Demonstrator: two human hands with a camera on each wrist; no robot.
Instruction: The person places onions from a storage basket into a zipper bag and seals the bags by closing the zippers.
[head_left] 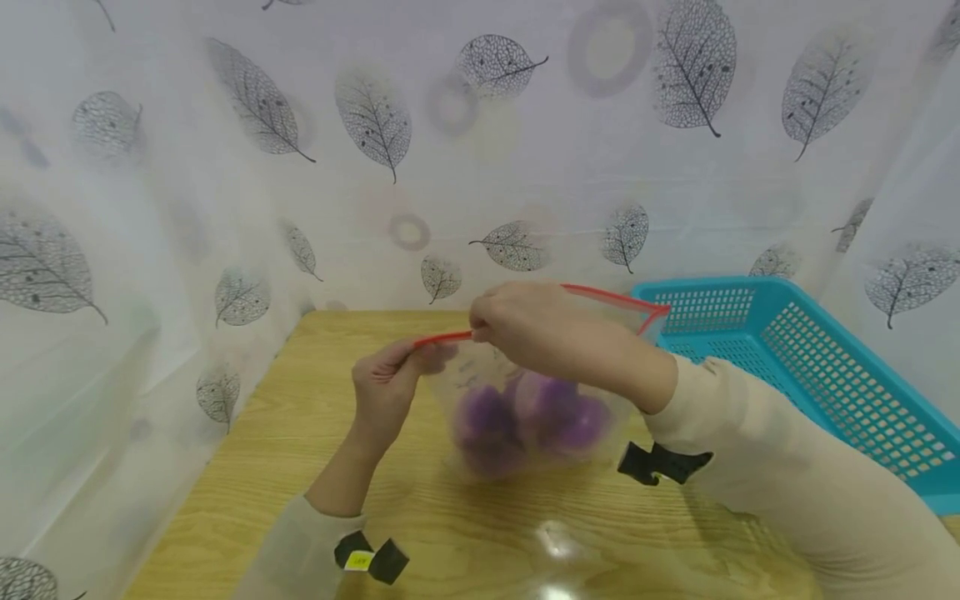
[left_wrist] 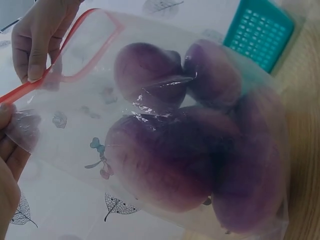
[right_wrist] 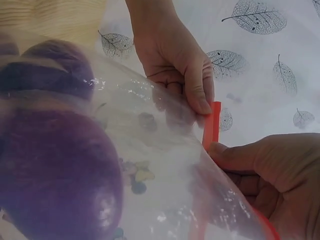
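A clear zip bag (head_left: 480, 375) with a red zip strip (left_wrist: 20, 92) along its mouth hangs above the table. Several round purple vegetables (left_wrist: 160, 160), their exact kind blurred by the plastic, lie in its lower part. My left hand (head_left: 386, 387) pinches the bag's left top corner between thumb and fingers. Close beside it, my right hand (head_left: 536, 329) pinches the red strip, as the right wrist view also shows. To the right of my right hand the mouth gapes, its two red edges apart.
A blue-green plastic basket (head_left: 862, 375) with lattice walls stands on the right of the wooden table (head_left: 300, 467). Behind and to the left hangs a pale sheet (head_left: 525, 167) printed with grey leaves. Black straps with small blocks sit on both sleeves.
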